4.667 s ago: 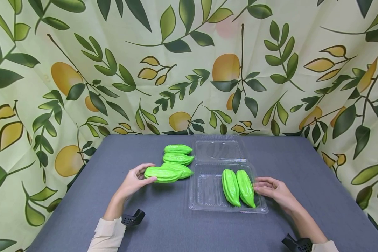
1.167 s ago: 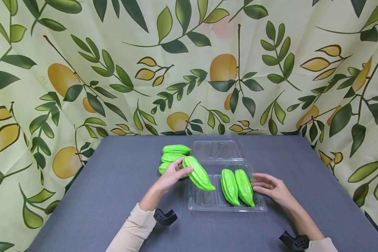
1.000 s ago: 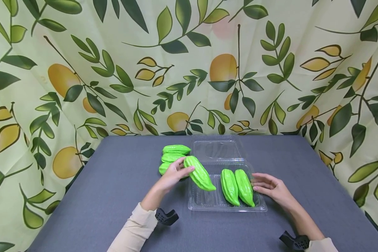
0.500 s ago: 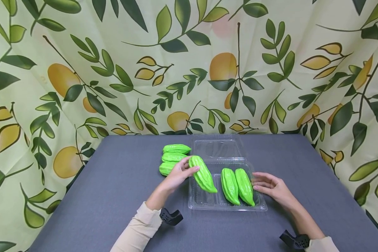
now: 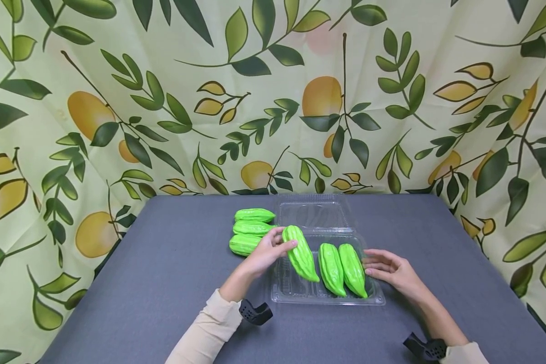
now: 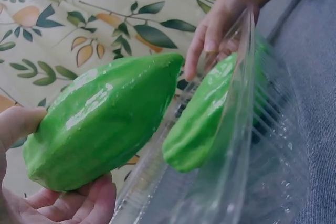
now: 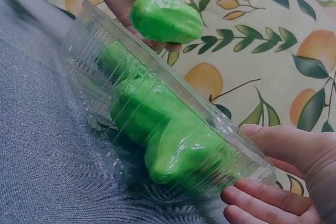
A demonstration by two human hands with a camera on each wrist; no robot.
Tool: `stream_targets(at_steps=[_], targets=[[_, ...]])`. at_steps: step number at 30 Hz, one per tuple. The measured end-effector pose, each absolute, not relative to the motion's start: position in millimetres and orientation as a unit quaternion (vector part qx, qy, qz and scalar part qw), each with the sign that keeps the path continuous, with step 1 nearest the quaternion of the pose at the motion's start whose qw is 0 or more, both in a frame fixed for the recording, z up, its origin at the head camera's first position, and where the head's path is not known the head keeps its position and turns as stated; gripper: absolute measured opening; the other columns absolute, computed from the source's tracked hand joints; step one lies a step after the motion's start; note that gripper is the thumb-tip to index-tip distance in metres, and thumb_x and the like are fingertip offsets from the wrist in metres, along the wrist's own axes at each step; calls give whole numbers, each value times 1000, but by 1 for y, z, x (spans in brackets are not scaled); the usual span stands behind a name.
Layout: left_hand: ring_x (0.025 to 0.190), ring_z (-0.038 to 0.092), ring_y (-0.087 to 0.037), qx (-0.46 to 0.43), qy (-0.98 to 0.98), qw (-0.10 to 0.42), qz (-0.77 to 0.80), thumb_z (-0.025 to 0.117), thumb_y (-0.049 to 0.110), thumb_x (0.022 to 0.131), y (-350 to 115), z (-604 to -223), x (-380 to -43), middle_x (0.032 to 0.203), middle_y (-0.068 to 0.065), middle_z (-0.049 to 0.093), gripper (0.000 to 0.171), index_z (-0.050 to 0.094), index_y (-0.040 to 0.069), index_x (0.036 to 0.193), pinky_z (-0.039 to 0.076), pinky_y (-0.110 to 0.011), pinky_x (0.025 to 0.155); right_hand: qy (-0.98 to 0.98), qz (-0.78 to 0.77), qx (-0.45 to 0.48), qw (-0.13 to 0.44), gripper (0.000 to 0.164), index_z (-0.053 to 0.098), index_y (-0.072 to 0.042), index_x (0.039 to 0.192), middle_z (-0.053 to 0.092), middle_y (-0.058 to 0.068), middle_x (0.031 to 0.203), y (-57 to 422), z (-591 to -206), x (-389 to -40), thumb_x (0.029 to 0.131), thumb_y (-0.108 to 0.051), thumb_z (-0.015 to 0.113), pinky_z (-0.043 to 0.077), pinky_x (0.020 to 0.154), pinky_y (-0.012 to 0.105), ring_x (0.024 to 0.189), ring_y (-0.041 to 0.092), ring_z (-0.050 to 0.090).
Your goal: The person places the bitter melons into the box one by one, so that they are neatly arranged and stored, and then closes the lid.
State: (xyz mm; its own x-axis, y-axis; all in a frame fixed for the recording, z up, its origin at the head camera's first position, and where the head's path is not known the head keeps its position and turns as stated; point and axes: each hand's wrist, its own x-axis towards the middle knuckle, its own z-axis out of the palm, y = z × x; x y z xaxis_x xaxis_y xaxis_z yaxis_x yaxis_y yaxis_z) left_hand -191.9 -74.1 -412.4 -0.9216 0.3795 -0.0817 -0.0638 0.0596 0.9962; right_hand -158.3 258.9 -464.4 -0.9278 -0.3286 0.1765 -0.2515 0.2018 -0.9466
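My left hand [image 5: 266,253] pinches a bright green, ridged bitter melon [image 5: 301,255] between thumb and fingers. It tilts over the left part of a clear plastic clamshell box [image 5: 329,299], its pointed end toward me. Two more bitter melons [image 5: 332,269] lie side by side in the right part of the box. At the box's right edge, my right hand [image 5: 393,270] holds the rim; in the right wrist view its thumb [image 7: 262,132] and fingers [image 7: 265,198] lie on either side of the corner.
Three bitter melons [image 5: 245,244] lie in a stack-like row on the grey tabletop [image 5: 173,283], left of the box. The open lid [image 5: 316,215] lies flat behind the box. A leaf-and-fruit print cloth [image 5: 273,126] hangs behind and beside the table.
My left hand has picked up a bitter melon from the row, turned it, and carried it right over the box, edging further right lately. My right hand stays at the box edge.
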Motion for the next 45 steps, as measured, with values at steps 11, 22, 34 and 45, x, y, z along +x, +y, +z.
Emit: stream_targets(at_steps=[11, 22, 34, 45], targets=[[90, 62, -7, 115, 732, 175, 649, 58, 18, 95, -64, -413, -191, 129, -29, 57, 57, 35, -3, 142, 57, -32, 90, 769, -609, -193, 31, 44, 47, 15, 128, 69, -21, 105, 259, -465, -158, 90, 1, 62, 55, 78, 12, 94, -4, 68], [101, 61, -15, 115, 756, 168, 622, 61, 20, 94, -57, -413, -190, 123, -22, 61, 57, 41, 0, 143, 55, -28, 86, 778, -600, -182, 33, 45, 45, 16, 128, 68, -22, 104, 260, -464, -159, 90, -2, 63, 55, 78, 12, 94, -4, 68], [89, 68, -16, 112, 789, 150, 586, 57, 17, 96, -43, -416, -185, 115, -28, 68, 41, 56, -11, 127, 58, -32, 83, 783, -596, -172, 37, 46, 46, 15, 129, 68, -23, 104, 260, -465, -158, 91, -4, 63, 55, 78, 13, 93, -5, 67], [98, 69, -29, 89, 809, 145, 563, 60, 16, 93, -35, -418, -185, 113, -28, 68, 40, 58, -12, 122, 58, -30, 83, 791, -591, -157, 36, 49, 46, 15, 129, 68, -24, 102, 258, -465, -159, 90, -6, 65, 55, 78, 12, 93, -5, 67]])
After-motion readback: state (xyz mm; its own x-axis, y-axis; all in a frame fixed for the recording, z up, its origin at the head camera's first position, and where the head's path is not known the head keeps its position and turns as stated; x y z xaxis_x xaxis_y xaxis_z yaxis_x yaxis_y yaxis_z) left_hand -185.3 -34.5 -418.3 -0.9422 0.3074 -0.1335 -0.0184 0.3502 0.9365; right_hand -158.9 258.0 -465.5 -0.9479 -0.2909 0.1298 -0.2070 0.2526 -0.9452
